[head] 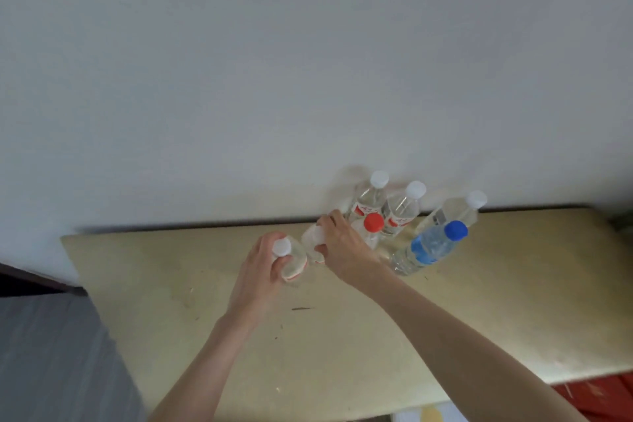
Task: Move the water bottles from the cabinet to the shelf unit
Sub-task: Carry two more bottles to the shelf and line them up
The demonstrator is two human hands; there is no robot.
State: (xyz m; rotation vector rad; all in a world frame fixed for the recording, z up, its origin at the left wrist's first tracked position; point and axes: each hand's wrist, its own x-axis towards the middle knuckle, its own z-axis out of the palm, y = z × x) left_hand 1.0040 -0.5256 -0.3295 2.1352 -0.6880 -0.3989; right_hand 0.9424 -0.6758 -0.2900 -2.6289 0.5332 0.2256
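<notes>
Bottles are crowding: I am clamping left grip (263, 264) and right grip (339, 243) on white-capped clear plastic bottles (291, 260); my right wrist is risking toppling the red-capped clear bottle (371, 228) at three o'clock.

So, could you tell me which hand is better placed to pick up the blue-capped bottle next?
Neither is free, but the right hand is nearer: it grips a bottle just beside the blue-capped bottle. The left hand holds a white-capped bottle farther away.
</notes>
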